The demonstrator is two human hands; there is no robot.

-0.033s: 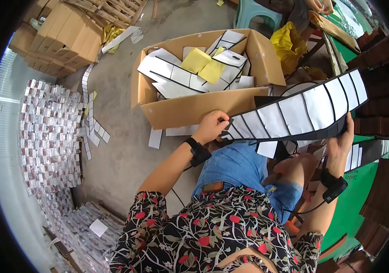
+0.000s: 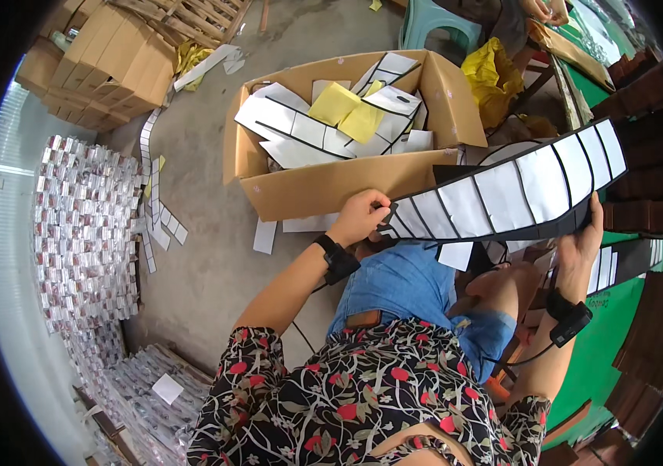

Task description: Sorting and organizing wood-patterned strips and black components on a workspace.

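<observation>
A long, curved black sheet with a row of white rectangular panels [image 2: 494,198] stretches across my lap, rising toward the right. My left hand [image 2: 359,219] pinches its narrow left end between thumb and fingers. Near the wide right end, my right hand [image 2: 578,242] grips the lower edge, thumb upright and the other fingers mostly hidden behind the sheet. Just beyond it stands an open cardboard box [image 2: 324,188] full of white strips with black lines [image 2: 300,126] and crumpled yellow paper [image 2: 335,103]. A loose white piece [image 2: 456,255] lies below the sheet, by my denim-covered lap.
Stacked cartons [image 2: 102,66] stand at the far left, above a tall pile of plastic-wrapped packs [image 2: 87,233]. White strips [image 2: 153,186] lie on the concrete floor. A teal stool [image 2: 442,31] and a yellow bag [image 2: 494,81] are behind the box; brown stacks [image 2: 657,334] line the right.
</observation>
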